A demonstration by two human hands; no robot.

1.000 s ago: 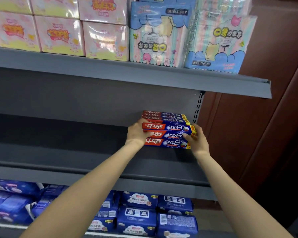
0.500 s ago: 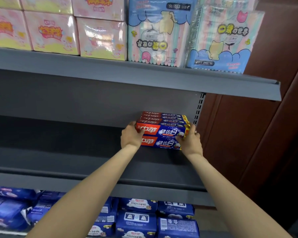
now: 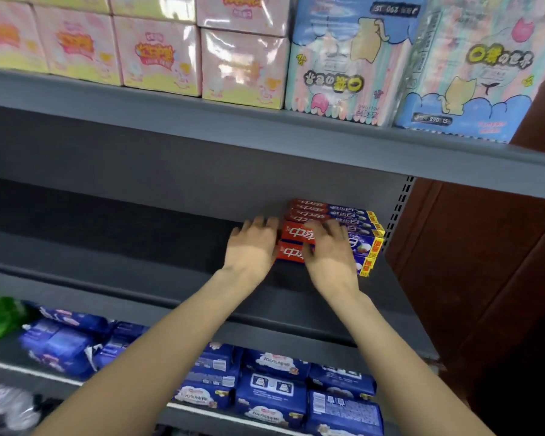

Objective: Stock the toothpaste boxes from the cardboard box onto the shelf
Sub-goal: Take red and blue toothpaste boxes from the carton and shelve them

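on grey shelf (image 3: 139,247), stacked toothpaste boxes (image 3: 337,217)

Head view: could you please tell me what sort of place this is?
Most likely a shop aisle: grey metal shelving carries rows of packaged tissue packs, stacked toothpaste boxes and blue wrapped packs below.

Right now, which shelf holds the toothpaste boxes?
The middle shelf: the toothpaste boxes are stacked at its right end. The top shelf carries pink and pastel packs; the bottom shelf carries blue packs.
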